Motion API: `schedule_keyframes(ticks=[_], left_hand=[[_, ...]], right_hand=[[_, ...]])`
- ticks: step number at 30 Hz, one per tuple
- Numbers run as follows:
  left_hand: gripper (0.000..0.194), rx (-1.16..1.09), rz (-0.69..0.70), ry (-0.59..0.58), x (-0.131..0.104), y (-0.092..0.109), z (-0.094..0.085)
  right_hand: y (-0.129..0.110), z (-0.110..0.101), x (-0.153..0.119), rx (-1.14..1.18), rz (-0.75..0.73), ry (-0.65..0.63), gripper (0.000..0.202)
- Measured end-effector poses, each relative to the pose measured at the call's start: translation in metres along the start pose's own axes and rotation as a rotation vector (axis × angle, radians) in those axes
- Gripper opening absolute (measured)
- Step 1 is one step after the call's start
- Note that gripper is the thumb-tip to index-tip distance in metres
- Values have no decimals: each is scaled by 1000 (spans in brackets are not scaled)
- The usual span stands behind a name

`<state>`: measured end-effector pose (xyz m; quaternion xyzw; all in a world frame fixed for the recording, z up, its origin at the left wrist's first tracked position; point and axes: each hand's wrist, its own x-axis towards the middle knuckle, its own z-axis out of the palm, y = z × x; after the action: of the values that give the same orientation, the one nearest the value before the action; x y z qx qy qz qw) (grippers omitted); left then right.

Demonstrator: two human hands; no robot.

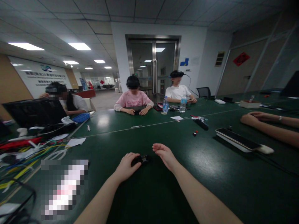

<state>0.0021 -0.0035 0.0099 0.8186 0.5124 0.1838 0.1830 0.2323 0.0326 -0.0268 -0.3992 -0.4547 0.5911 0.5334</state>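
Resting on the dark green table (163, 186), my left hand (127, 165) has its thumb and fingers around a small black object (143, 159). Part of that object is hidden under the fingers, and its kind is unclear; a lighter patch shows on its top. Just to its right, my right hand (164, 155) is held with the fingers stretched out and the palm facing the object. It is apart from the object and holds nothing.
A blurred-out bright object (66, 186) and tangled cables (35, 155) lie left. On the right are a phone on a white box (238, 140) and another person's hands (257, 117). Water bottles (182, 104) stand farther back, near two seated people; another sits far left.
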Motion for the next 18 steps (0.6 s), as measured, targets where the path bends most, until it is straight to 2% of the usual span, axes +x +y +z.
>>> schedule_keyframes(ticks=[18], left_hand=[[41, -13, -1, 10, 0, 1, 1]], right_hand=[[-4, 3, -3, 0, 3, 13, 37]])
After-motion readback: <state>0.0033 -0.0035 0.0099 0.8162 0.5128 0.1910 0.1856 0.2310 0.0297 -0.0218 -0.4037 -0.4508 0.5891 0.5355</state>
